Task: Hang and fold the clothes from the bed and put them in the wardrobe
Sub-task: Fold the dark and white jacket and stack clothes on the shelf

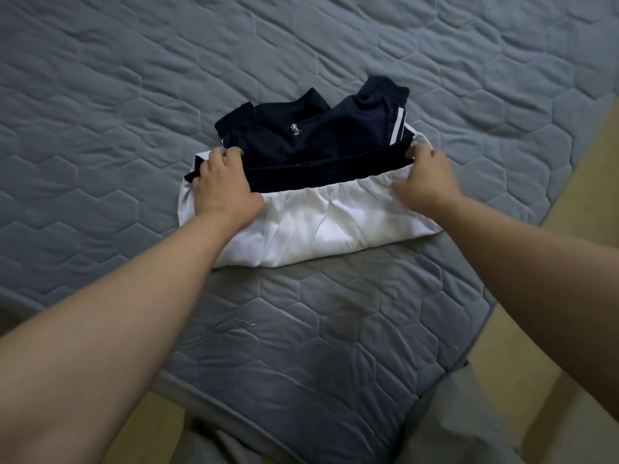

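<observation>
Now | left grip, right grip each clutch folded jacket | grey mattress underneath; floor beside

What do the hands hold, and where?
Left hand and right hand grip the folded navy-and-white zip jacket at opposite ends of its navy band.

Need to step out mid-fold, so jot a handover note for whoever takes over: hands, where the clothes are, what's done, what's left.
Left hand: grips the left end of the jacket's dark hem band.
Right hand: grips the right end of the same band.
The jacket, navy and white, lies on the grey mattress, near the edge closest to the person.
Done: it is partly folded into a compact bundle.
Left: finish the fold and put it in the wardrobe, which is not in view. No other clothes are in view.
</observation>
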Motion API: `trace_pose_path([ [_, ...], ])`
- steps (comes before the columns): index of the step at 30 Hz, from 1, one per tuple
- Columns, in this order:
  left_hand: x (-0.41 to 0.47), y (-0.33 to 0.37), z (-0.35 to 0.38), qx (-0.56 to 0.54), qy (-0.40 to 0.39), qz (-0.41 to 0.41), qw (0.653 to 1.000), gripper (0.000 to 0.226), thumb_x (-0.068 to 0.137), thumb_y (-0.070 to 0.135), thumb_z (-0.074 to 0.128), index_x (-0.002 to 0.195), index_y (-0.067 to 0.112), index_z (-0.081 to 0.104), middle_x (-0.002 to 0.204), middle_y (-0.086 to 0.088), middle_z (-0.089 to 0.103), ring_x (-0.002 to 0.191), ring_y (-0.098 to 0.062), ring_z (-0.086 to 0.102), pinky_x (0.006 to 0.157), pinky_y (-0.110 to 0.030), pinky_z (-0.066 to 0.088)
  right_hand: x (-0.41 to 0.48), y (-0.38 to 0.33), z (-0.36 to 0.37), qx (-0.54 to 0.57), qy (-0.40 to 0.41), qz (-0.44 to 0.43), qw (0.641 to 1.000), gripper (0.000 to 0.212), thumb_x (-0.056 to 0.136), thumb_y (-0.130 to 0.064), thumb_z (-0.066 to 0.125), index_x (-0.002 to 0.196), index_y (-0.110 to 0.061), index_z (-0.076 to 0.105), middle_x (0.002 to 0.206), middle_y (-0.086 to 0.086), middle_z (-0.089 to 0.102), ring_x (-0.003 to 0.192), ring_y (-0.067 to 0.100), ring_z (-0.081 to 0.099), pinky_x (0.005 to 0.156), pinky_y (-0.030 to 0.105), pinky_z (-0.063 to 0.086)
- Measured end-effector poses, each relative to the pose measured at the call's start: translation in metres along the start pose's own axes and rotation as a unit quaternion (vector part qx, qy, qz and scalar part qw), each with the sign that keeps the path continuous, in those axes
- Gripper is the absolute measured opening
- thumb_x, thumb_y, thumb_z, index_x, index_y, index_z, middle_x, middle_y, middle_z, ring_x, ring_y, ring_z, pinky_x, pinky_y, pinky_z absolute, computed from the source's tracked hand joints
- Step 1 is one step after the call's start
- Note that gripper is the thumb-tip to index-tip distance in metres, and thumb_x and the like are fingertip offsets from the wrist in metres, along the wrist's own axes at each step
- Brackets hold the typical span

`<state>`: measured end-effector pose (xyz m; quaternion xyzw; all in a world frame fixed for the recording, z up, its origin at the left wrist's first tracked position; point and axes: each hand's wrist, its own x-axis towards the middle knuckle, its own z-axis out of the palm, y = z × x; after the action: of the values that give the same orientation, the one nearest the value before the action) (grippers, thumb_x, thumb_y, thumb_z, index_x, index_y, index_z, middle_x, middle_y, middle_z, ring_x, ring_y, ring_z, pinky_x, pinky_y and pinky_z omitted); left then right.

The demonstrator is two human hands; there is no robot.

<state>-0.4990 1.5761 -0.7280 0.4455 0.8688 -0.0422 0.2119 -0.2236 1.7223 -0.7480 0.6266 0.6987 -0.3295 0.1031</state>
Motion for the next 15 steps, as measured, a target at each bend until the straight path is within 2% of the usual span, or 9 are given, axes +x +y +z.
trace_pose_path([
  [3,0.021,0.003,-0.006,-0.016,-0.071,-0.014,0.997,0.091,0.075,0.029,0.071,0.152,0.021,0.023,0.149,-0.015,0.035,0.131,-0.039,0.042,0.107,-0.053,0.038,0.016,-0.024,-0.004,-0.002,0.039,-0.022,0.999,0.078,0.076,-0.029,0.071,0.145,-0.023,0.035,0.146,0.009,0.037,0.135,0.033,0.037,0.11,0.046,0.034],
  [7,0.04,-0.001,-0.012,0.006,-0.129,-0.032,0.991,0.12,0.068,0.039,0.079,0.157,0.036,-0.001,0.15,-0.016,0.03,0.134,-0.039,0.04,0.113,-0.052,0.031,0.037,-0.048,-0.007,-0.029,-0.048,-0.036,0.998,0.108,0.071,-0.028,0.075,0.155,-0.044,0.008,0.151,0.009,0.037,0.137,0.035,0.039,0.111,0.049,0.031],
  [10,0.044,-0.004,-0.011,0.049,-0.154,-0.027,0.986,0.138,0.062,0.046,0.087,0.156,0.038,-0.012,0.15,-0.018,0.029,0.137,-0.039,0.037,0.113,-0.052,0.029,0.049,-0.054,-0.005,-0.051,-0.071,-0.015,0.996,0.117,0.069,-0.026,0.077,0.152,-0.054,-0.001,0.155,0.011,0.027,0.136,0.041,0.039,0.111,0.049,0.034],
  [13,0.045,-0.009,-0.006,0.054,-0.157,-0.055,0.985,0.145,0.057,0.052,0.089,0.156,0.036,-0.015,0.15,-0.02,0.032,0.14,-0.04,0.033,0.113,-0.053,0.03,0.061,-0.056,-0.006,0.051,-0.078,0.075,0.993,0.127,0.063,-0.019,0.083,0.154,-0.05,-0.001,0.154,0.013,0.025,0.131,0.043,0.043,0.106,0.051,0.045],
  [15,0.045,-0.011,-0.004,0.046,-0.171,-0.057,0.982,0.146,0.058,0.056,0.089,0.156,0.036,-0.018,0.152,-0.016,0.038,0.141,-0.04,0.034,0.113,-0.054,0.03,0.065,-0.052,-0.01,0.135,-0.086,0.081,0.984,0.128,0.065,-0.013,0.086,0.158,-0.038,0.002,0.153,0.012,0.033,0.132,0.038,0.045,0.105,0.046,0.046],
])
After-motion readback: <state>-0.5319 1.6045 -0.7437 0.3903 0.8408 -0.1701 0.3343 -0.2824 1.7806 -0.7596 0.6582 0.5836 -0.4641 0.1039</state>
